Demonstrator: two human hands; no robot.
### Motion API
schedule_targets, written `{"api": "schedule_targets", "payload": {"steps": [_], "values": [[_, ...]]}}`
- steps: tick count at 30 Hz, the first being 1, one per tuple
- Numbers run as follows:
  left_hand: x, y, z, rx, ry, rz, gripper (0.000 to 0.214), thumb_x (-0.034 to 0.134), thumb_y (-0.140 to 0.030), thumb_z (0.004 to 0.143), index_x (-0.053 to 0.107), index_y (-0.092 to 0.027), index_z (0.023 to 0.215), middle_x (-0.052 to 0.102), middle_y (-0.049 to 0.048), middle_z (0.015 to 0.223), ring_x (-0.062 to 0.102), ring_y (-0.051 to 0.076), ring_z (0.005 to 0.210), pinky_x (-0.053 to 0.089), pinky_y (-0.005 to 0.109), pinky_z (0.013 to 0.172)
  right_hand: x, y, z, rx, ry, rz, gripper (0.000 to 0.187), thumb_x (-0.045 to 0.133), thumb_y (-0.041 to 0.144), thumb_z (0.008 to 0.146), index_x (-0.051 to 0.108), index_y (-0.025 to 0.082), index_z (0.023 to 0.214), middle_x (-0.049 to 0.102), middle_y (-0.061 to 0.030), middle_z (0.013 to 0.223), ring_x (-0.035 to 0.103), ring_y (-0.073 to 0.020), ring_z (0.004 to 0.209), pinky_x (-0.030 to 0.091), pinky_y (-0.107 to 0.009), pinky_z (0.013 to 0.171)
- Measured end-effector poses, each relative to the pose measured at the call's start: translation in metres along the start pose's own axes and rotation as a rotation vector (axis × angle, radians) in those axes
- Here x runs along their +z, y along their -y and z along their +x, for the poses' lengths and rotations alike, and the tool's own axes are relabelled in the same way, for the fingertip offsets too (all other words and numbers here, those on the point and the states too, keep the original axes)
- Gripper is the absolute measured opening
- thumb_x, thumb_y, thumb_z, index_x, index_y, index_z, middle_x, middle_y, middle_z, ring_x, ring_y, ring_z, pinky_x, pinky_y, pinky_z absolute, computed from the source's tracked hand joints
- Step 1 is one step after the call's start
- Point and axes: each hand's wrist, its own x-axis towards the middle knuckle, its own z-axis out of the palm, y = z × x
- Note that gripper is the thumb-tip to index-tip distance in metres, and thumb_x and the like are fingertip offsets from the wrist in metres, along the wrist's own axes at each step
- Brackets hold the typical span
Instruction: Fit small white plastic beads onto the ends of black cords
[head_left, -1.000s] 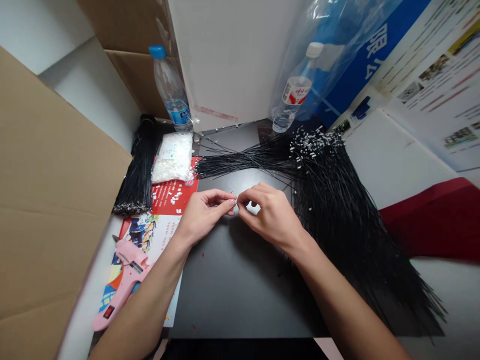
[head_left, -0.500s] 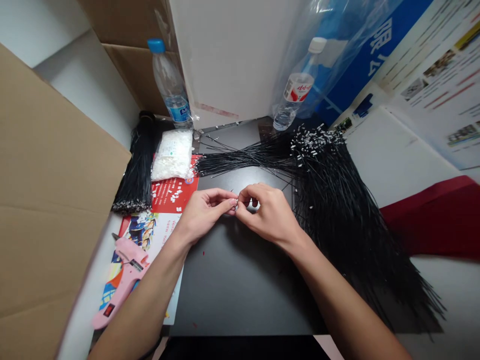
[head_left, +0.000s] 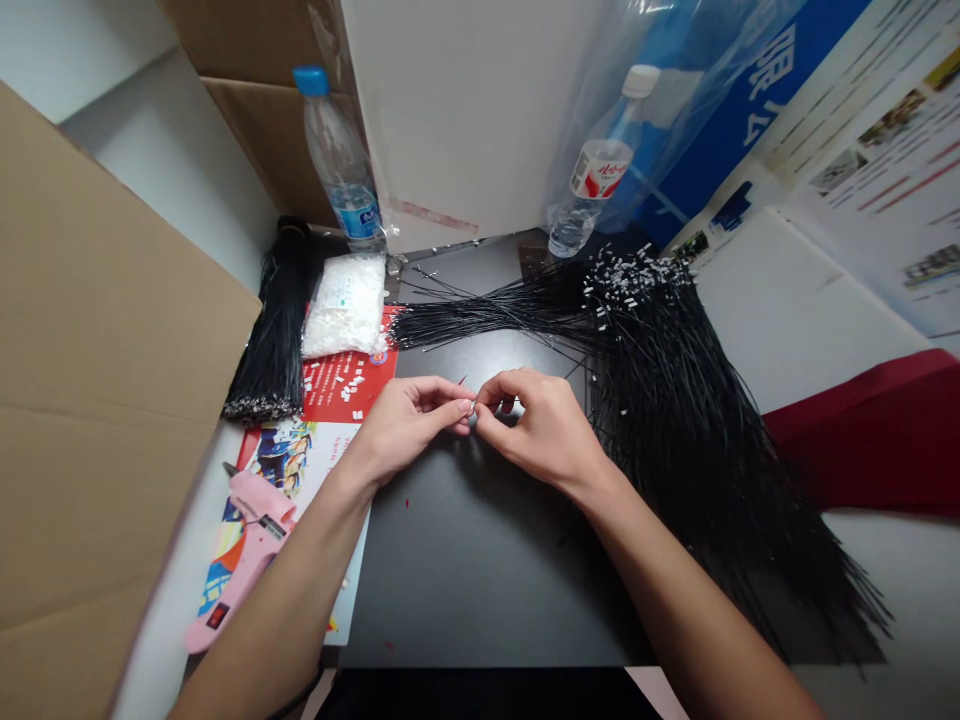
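My left hand point(head_left: 409, 420) and my right hand point(head_left: 536, 425) meet fingertip to fingertip over the black mat point(head_left: 465, 560). Both pinch a tiny pale piece and a thin black wire end point(head_left: 471, 407); it is too small to name with certainty. A bundle of loose black wires point(head_left: 480, 318) lies just behind my hands. To the right a large fan of black wires with small white tips point(head_left: 675, 400) spreads over the mat. A bag of small white pieces point(head_left: 346, 306) sits at the left, with a few white pieces scattered on the red leaflet point(head_left: 346, 385).
A pink glue gun point(head_left: 244, 555) lies at the front left on a printed leaflet. A tied black wire bundle point(head_left: 274, 340) rests beside a cardboard panel point(head_left: 97, 400). Two water bottles point(head_left: 339, 165) point(head_left: 596, 170) stand at the back against a white board. Red cloth point(head_left: 870, 440) lies right.
Both hands stay pinched together at the same spot; the fingers shift only slightly. The view has drifted a little.
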Motion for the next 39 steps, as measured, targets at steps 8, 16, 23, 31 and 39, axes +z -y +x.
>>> {"api": "schedule_targets", "payload": {"steps": [8, 16, 23, 31, 39], "values": [[0.001, -0.001, -0.001, 0.015, 0.028, 0.028, 0.018, 0.079, -0.029, 0.074, 0.076, -0.015, 0.084, 0.073, 0.0035, 0.071, 0.067, 0.015, 0.067, 0.053, 0.027, 0.069, -0.009, -0.003, 0.001, 0.168, 0.134, 0.271, 0.014, 0.061, 0.022, 0.08, 0.072, 0.014, 0.076, 0.068, 0.0001, 0.067, 0.054, -0.0087, 0.058, 0.04, -0.021, 0.058], [-0.001, -0.005, -0.002, 0.032, 0.086, 0.079, 0.014, 0.076, -0.027, 0.075, 0.075, -0.015, 0.083, 0.073, 0.0041, 0.071, 0.067, 0.015, 0.066, 0.054, 0.029, 0.069, -0.012, -0.02, 0.002, 0.267, 0.333, 0.49, 0.025, 0.064, 0.036, 0.081, 0.073, 0.013, 0.081, 0.07, -0.0036, 0.076, 0.059, -0.0122, 0.068, 0.045, -0.024, 0.066], [-0.001, -0.005, -0.001, 0.039, 0.074, 0.087, 0.014, 0.076, -0.028, 0.074, 0.074, -0.016, 0.08, 0.072, 0.0033, 0.069, 0.066, 0.015, 0.065, 0.053, 0.029, 0.069, -0.009, -0.012, 0.001, 0.253, 0.261, 0.426, 0.023, 0.063, 0.033, 0.081, 0.072, 0.012, 0.078, 0.065, -0.0022, 0.068, 0.053, -0.0103, 0.061, 0.041, -0.022, 0.057], [-0.002, -0.005, -0.002, 0.031, 0.109, 0.038, 0.015, 0.077, -0.027, 0.074, 0.074, -0.015, 0.083, 0.072, 0.0032, 0.07, 0.066, 0.015, 0.066, 0.052, 0.028, 0.071, -0.011, -0.012, 0.0, 0.253, 0.254, 0.467, 0.021, 0.063, 0.031, 0.079, 0.071, 0.012, 0.078, 0.064, -0.0015, 0.068, 0.052, -0.0103, 0.062, 0.041, -0.021, 0.058], [0.001, -0.001, -0.002, 0.02, 0.076, 0.028, 0.017, 0.079, -0.029, 0.073, 0.074, -0.016, 0.082, 0.071, 0.0025, 0.069, 0.066, 0.015, 0.066, 0.053, 0.029, 0.07, -0.004, -0.005, -0.003, 0.253, 0.145, 0.363, 0.015, 0.06, 0.025, 0.077, 0.067, 0.014, 0.071, 0.061, 0.0013, 0.063, 0.049, -0.0084, 0.056, 0.037, -0.02, 0.052]]}}
